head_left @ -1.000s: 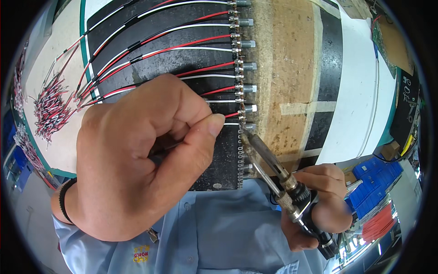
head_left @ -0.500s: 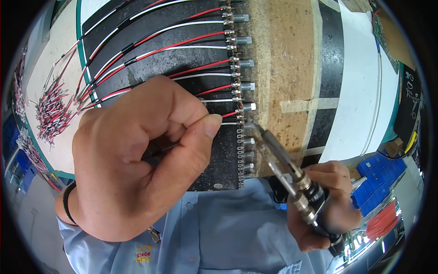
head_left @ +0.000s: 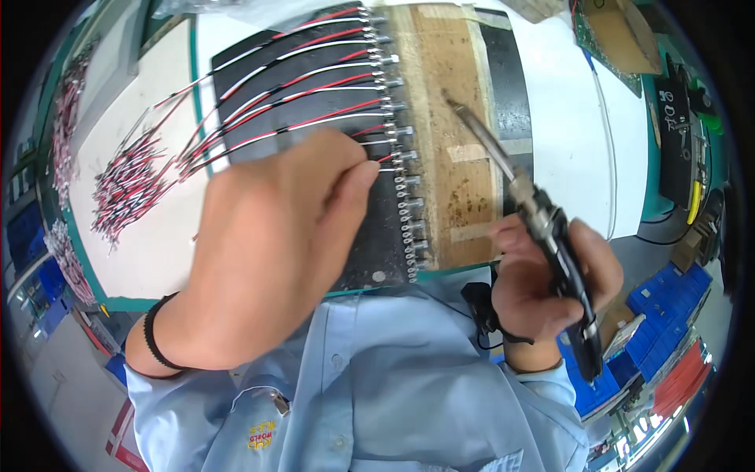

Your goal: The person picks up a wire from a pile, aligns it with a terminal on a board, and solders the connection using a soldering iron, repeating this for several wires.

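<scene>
My left hand (head_left: 287, 228) is closed over a black board (head_left: 373, 248), its thumb and forefinger pinching at a red wire (head_left: 384, 159) beside a row of metal terminals (head_left: 403, 191). How far the wire runs inside the fingers is hidden. Farther along the row, pairs of red and white wires (head_left: 330, 77) are attached and trail off to the left. My right hand (head_left: 531, 295) is wrapped round the black handle of a soldering iron (head_left: 560, 248). Its metal tip points up and left, over a brown strip (head_left: 440, 55) right of the terminals.
A loose bundle of red, white and black wire ends (head_left: 130, 189) lies on the pale surface at left, with more bundles beyond it. Blue bins (head_left: 664, 303) and red sheets (head_left: 680, 383) are at lower right. A thin cable (head_left: 607, 134) crosses the white surface.
The soldering iron's tip has moved away from the terminals, up and over the brown strip. My left hand keeps its pinch at the row. The whole view has shifted and shows more around.
</scene>
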### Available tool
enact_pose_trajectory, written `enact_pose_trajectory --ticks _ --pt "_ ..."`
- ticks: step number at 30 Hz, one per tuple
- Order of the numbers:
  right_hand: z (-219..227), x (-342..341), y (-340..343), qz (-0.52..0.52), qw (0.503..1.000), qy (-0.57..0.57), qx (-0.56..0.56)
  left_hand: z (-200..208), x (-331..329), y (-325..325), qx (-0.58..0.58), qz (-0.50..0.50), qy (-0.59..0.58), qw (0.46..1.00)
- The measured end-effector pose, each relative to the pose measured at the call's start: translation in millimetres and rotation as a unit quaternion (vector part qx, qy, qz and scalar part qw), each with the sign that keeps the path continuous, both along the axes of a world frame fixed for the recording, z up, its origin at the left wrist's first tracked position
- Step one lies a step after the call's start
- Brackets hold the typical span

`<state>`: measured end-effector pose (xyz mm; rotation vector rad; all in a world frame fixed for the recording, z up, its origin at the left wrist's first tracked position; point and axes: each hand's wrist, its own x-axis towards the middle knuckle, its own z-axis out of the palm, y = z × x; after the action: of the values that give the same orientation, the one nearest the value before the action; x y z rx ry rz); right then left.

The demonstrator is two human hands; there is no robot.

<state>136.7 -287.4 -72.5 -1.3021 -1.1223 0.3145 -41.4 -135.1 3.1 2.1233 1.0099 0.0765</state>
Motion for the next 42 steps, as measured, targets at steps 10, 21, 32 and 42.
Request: enact_pose_trajectory --ticks 10,21,32,42 --pt "-7.8 -11.8 19.9 -0.077 0.996 -0.031 0.017 -12.9 -180.4 84.9 0.344 0.034 0.074 0.935" --pt "-7.1 -10.4 21.1 -0.11 0.994 -0.008 0.006 -7.4 -217.1 105.7 0.313 0.098 -0.151 0.932" --pt "-6.4 -12.8 20.6 -0.103 0.995 -0.014 -0.002 -37.3 -184.5 172.7 0.184 -0.033 0.03 0.982" --pt "-8.1 -12.0 19.9 -0.087 0.995 -0.013 0.035 -32.6 -180.2 172.6 0.303 -0.081 -0.001 0.949"
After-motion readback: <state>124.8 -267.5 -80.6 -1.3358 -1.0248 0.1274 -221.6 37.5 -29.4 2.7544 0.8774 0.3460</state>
